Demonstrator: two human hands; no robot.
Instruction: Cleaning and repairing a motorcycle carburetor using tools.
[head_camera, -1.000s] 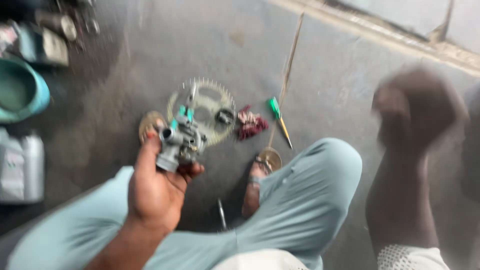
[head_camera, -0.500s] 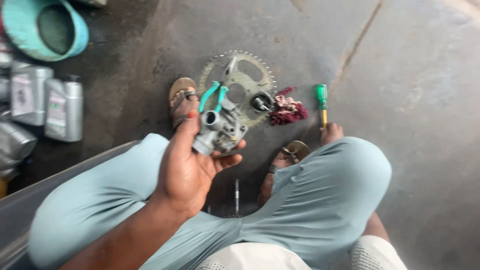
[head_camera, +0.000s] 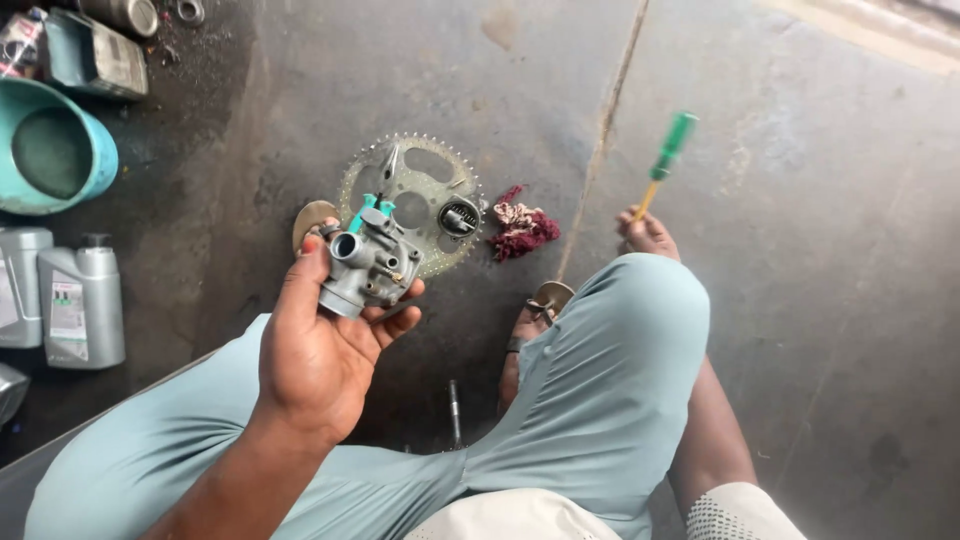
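Note:
My left hand (head_camera: 320, 350) is raised palm up and grips a small grey metal carburetor (head_camera: 368, 265) with green caps on top. Just beyond my right knee, my right hand (head_camera: 647, 233) shows only its fingers, closed on a green-handled screwdriver (head_camera: 665, 155) that points up and away. On the floor behind the carburetor lies a large toothed sprocket (head_camera: 415, 200) with a small round metal part (head_camera: 459, 217) resting on it. A dark red rag (head_camera: 520, 228) lies to the right of the sprocket.
I squat on stained concrete in pale blue trousers and sandals. At the left stand grey oil bottles (head_camera: 82, 305), a teal basin (head_camera: 50, 150) and a box (head_camera: 95, 55). A thin metal rod (head_camera: 454, 410) lies between my feet. A groove in the concrete (head_camera: 605, 130) runs away.
The screwdriver has left the floor and is in my right hand, raised. My left hand has kept hold of the carburetor. The camera has shifted.

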